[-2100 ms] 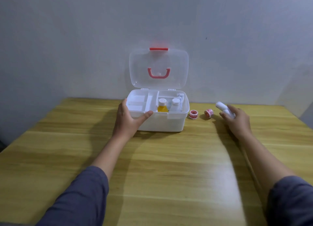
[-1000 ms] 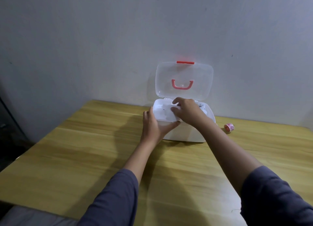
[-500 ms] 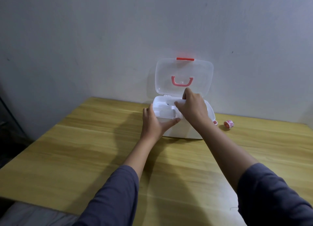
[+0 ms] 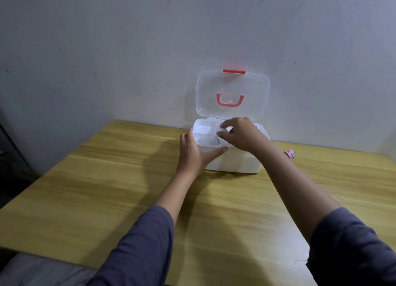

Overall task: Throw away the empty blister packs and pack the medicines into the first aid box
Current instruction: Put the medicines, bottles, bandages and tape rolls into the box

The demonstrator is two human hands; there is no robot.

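Observation:
The white first aid box (image 4: pixel 233 162) stands at the back of the wooden table (image 4: pixel 107 189), its clear lid (image 4: pixel 232 95) with a red handle raised against the wall. My left hand (image 4: pixel 196 155) clasps the box's front left corner, thumb along the front wall. My right hand (image 4: pixel 241 133) reaches over the inner tray (image 4: pixel 203 133), its fingers closed on a white bottle (image 4: pixel 225 132) held low in the box. The right half of the box's inside is hidden by that hand. A small red-and-white tape roll (image 4: pixel 290 153) lies on the table right of the box.
The grey wall rises directly behind the box. The table's left edge runs diagonally from the back left to the near left, with dark floor beyond it. A pale cloth shows below the near edge.
My right hand picked up the white bottle from the table's right side and carried it into the box, lowering it over the tray. My left hand stayed on the box.

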